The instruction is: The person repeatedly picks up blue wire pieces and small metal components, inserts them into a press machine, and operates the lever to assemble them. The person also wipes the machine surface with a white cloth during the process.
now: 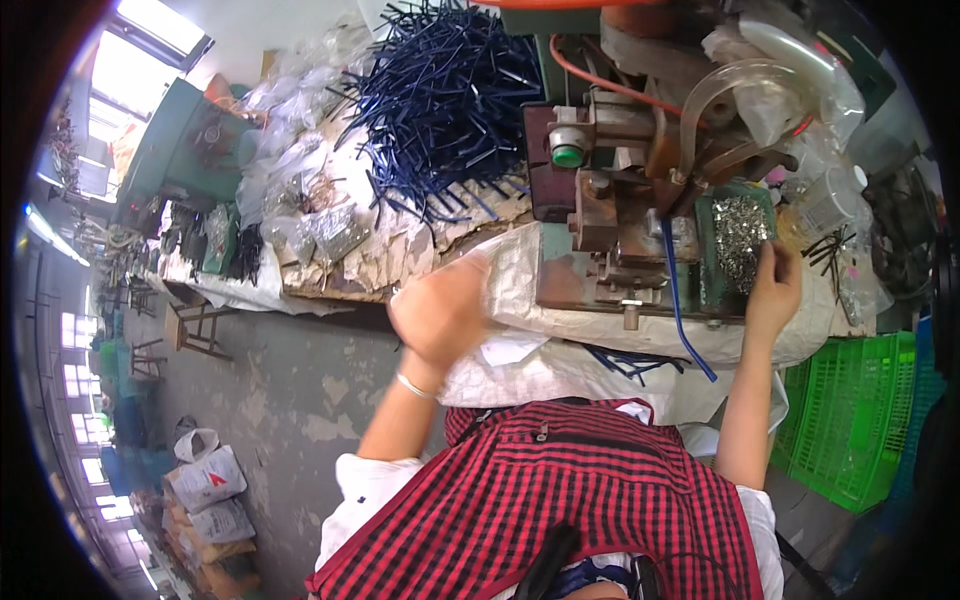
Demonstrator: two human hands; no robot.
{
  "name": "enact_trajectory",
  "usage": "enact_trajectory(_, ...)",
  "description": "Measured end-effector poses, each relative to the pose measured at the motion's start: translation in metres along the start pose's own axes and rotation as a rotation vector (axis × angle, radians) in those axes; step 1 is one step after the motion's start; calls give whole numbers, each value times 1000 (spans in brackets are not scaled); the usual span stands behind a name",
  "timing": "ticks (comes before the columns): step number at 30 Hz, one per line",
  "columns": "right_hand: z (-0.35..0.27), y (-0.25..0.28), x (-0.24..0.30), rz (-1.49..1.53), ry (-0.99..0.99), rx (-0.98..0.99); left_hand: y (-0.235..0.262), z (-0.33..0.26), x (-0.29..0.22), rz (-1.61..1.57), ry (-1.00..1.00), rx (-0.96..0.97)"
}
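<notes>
In the head view, with clock directions taken from the middle of the picture, the left hand (440,310) is just off centre toward nine o'clock, blurred, its fingers curled; whether they hold anything I cannot tell. At three o'clock the right hand (775,290) reaches the near right corner of a green tray (708,270) of small metal bits (738,235), thumb and fingers narrow; I cannot tell if they pinch a bit. A blue strip (677,290) hangs from the machine (625,215) at two o'clock, its free end curving toward four. A heap of dark blue strips (445,110) lies at twelve, and a green basket (850,420) stands at four.
</notes>
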State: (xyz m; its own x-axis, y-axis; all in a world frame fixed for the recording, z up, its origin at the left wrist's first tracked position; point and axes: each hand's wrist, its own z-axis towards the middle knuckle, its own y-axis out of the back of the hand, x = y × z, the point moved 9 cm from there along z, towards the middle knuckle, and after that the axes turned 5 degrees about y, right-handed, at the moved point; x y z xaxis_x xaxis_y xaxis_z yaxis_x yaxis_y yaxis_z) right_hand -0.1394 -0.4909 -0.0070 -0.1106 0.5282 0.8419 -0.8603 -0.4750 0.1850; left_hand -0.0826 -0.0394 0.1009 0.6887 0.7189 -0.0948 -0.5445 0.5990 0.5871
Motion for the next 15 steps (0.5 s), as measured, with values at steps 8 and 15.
enact_trajectory(8,5,-43,44,-407,179,296,-55,-12,251,529,177,460)
enact_trajectory(15,-11,-12,70,-537,412,168,-116,-39,282,481,91,684)
